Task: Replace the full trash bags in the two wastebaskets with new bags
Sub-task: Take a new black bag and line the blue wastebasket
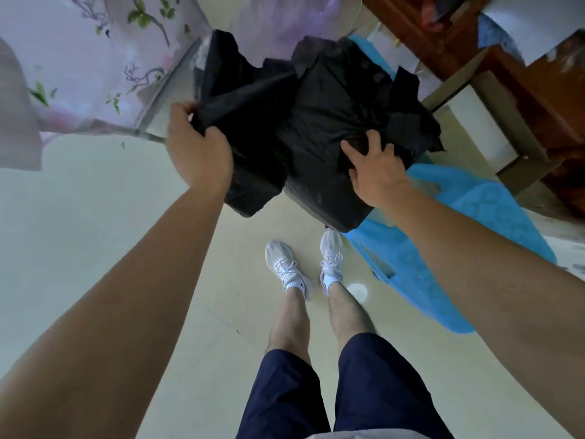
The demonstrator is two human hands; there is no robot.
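Left grip (199, 147) clenched; right grip (376, 172) clawed (splayed wide); 2 arms (126, 296) outstretched.

Upper body: a light grey garment (345, 435) shows only as a narrow strip at the lower edge of view, and the left forearm (142, 280) and right forearm (474, 264) are bare along their visible length. Lower body: plain dark navy shorts (348, 384), with bare legs below the hems. Feet: white lace-up sports shoes, the left shoe (285, 264) with yellow-orange trim at the sole edge, matched by the right shoe (330, 255), over white ankle socks (294, 285), each bearing a small dark mark.
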